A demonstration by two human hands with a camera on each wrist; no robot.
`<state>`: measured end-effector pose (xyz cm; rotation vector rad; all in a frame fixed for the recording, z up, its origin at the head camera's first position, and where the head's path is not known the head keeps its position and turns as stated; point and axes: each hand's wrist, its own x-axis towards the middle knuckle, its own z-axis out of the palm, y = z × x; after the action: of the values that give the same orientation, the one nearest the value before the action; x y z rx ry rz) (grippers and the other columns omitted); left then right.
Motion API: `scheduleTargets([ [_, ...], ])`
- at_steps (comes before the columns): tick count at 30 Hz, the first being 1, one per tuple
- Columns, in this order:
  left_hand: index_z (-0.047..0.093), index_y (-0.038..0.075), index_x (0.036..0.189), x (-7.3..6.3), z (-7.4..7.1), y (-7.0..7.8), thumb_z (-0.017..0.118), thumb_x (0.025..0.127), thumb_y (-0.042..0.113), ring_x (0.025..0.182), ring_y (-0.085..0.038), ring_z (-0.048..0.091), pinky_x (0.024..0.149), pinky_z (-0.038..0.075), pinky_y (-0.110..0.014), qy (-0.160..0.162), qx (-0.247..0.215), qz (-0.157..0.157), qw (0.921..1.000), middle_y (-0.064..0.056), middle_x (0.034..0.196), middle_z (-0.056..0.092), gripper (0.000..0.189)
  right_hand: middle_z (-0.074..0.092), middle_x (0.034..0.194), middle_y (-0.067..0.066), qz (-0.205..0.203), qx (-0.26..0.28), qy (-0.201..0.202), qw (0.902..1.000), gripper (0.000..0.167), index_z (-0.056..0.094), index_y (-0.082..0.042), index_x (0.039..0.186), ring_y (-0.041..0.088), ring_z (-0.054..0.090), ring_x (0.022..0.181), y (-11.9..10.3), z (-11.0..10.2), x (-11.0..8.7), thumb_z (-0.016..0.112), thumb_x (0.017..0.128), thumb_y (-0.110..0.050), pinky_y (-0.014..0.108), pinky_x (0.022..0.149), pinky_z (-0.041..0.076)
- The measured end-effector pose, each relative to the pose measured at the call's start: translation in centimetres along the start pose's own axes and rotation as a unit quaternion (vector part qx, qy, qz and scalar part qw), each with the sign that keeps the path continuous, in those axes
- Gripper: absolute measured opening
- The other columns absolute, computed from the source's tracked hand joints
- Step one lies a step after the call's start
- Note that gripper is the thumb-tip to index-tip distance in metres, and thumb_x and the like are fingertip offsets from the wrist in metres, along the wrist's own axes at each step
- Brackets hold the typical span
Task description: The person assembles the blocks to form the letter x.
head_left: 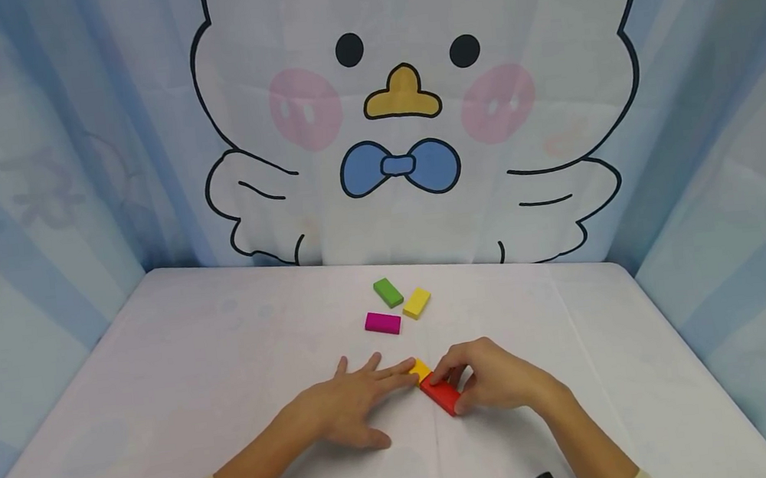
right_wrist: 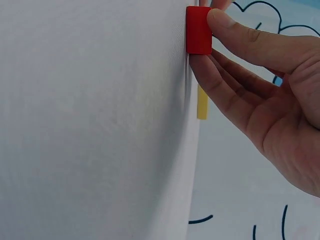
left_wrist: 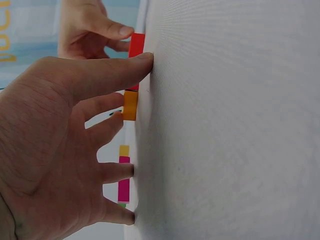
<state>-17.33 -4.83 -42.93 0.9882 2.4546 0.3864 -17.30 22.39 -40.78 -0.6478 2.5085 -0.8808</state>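
Note:
In the head view, a red block [head_left: 443,397] lies on the white tabletop, end to end with an orange-yellow block [head_left: 420,369]. My right hand [head_left: 500,375] pinches the red block between thumb and fingers; the right wrist view shows the thumb on the end of the red block [right_wrist: 199,31]. With fingers spread and straight, my left hand [head_left: 349,405] rests over the table, two fingertips touching the orange-yellow block. From the left wrist, the orange-yellow block [left_wrist: 130,105] sits against the red block [left_wrist: 136,45]. Fingers partly cover both blocks.
Farther back on the table lie a green block [head_left: 388,293], a yellow block [head_left: 417,303] and a magenta block [head_left: 383,324], close together. A printed cloth [head_left: 423,220] with a cartoon character hangs behind the table, and blue-white curtains [head_left: 25,189] flank both sides.

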Motion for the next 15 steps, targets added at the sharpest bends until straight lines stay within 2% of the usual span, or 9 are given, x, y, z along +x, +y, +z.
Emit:
scheduleTargets([
  [15,0.035,0.043,0.161,-0.04,0.01,0.08,0.079,0.088,0.041,0.161,-0.037,0.019,0.12,0.013,-0.079,-0.003,-0.002,-0.001,1.0,0.025,0.172,0.015,0.085,0.07,0.104,-0.008,-0.007,-0.007,0.009,0.9999,0.038,0.078,-0.02,0.116,0.017,0.066,0.095,-0.16,0.3,0.03,0.088,0.082,-0.007,0.024,0.077,0.059],
])
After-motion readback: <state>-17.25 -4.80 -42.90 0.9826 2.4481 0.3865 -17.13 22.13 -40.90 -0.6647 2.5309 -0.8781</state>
